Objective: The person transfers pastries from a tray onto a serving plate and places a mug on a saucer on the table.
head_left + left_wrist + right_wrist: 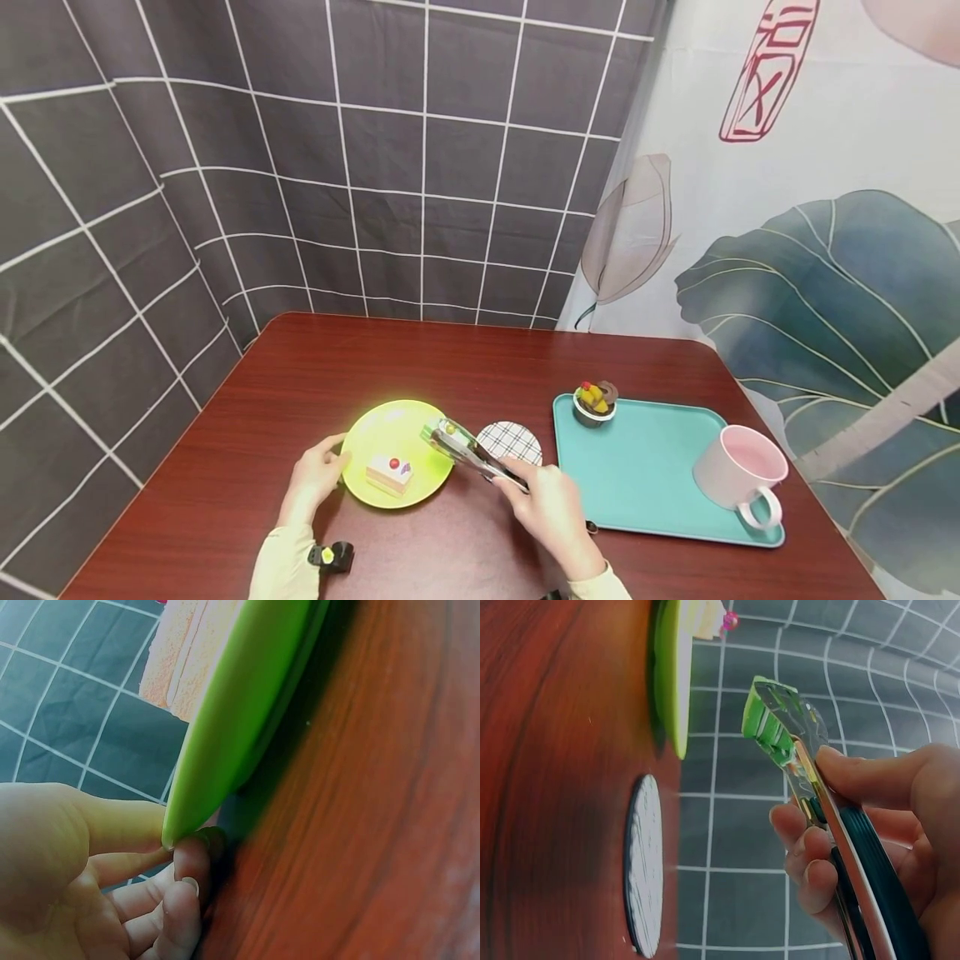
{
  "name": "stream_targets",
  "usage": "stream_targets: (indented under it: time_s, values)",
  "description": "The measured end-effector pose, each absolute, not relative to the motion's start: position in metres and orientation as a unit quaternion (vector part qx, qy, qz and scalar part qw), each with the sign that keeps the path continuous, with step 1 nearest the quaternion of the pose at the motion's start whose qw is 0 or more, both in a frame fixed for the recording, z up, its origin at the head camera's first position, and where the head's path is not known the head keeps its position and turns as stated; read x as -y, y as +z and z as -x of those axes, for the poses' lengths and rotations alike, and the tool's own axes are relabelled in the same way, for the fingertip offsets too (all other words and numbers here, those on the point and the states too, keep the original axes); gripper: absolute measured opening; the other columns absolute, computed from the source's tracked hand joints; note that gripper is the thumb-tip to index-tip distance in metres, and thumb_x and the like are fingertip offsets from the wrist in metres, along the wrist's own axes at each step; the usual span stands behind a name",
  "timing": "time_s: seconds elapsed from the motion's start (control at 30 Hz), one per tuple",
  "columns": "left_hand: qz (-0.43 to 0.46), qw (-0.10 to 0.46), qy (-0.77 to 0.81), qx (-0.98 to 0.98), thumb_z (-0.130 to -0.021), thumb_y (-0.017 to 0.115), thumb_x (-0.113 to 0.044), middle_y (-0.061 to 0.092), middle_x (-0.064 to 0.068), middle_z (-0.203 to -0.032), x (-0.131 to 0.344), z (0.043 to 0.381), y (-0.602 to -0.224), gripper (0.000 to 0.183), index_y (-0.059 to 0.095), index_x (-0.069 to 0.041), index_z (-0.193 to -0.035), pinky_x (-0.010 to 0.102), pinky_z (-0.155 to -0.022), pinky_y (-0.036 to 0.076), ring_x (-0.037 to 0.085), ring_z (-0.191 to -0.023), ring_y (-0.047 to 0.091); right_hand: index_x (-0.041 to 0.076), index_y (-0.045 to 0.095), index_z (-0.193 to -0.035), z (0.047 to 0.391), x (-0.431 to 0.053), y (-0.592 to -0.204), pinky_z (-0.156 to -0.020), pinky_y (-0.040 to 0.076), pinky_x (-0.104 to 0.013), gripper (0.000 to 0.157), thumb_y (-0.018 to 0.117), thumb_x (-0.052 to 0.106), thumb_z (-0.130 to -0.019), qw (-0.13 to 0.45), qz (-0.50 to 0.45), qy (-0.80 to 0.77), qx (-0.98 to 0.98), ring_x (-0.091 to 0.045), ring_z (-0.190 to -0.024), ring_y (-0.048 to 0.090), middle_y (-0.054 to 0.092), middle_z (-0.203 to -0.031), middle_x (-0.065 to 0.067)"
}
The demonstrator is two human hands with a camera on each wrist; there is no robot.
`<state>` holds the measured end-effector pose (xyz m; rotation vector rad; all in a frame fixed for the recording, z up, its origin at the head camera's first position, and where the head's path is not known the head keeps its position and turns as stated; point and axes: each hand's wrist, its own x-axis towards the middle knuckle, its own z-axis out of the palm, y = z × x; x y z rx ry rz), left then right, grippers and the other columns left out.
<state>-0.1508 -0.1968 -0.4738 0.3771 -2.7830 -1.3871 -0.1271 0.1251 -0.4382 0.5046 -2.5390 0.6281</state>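
Observation:
My left hand pinches the left rim of a yellow-green plate, thumb on top and fingers beneath in the left wrist view. On that plate lies a pink-and-white cake slice topped with a red cherry. With my right hand I grip metal tongs with dark handles, seen closely in the right wrist view. Between the tong tips is a green-and-white layered cake piece, partly hidden by the tongs. It is held over the plate's right side, above the surface.
A round checked coaster lies right of the plate, below the tongs. Further right, a teal tray bears a chocolate cupcake with yellow fruit at its back-left corner and a pink mug on its right. The dark red table ends against a grid curtain.

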Motion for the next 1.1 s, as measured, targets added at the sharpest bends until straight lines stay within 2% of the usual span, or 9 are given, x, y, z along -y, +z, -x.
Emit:
stream_targets:
  time_s: [0.17,0.67,1.1]
  values:
    - [-0.123,0.005,-0.442,0.889,-0.091,0.057,-0.013,0.062,0.01,-0.075,0.197,0.151,-0.474,0.043,0.053,0.004,-0.131,0.027,-0.056,0.043,0.012,-0.055,0.051,0.023,0.077,-0.099,0.129,-0.115,-0.441,-0.053,0.048,-0.031,0.021,0.077,0.028,-0.079,0.206,-0.19,0.226,0.933,-0.019,-0.067,0.07,0.076,-0.083,0.0]
    - [-0.121,0.005,-0.439,0.89,-0.092,0.056,-0.014,0.063,0.01,-0.076,0.197,0.151,-0.473,0.043,0.053,0.003,-0.131,0.028,-0.055,0.042,0.012,-0.055,0.051,0.024,0.075,-0.091,0.138,-0.1,-0.455,-0.05,0.043,-0.031,0.014,0.077,0.027,-0.078,0.196,-0.223,0.201,0.933,-0.015,-0.057,0.063,0.071,-0.07,0.006]
    - [-0.12,0.007,-0.442,0.889,-0.092,0.056,-0.013,0.063,0.01,-0.075,0.196,0.15,-0.473,0.043,0.054,0.003,-0.131,0.028,-0.055,0.041,0.012,-0.054,0.051,0.024,0.075,-0.09,0.139,-0.095,-0.462,-0.047,0.039,-0.029,0.012,0.076,0.028,-0.079,0.193,-0.231,0.187,0.935,-0.011,-0.055,0.058,0.068,-0.067,0.008]
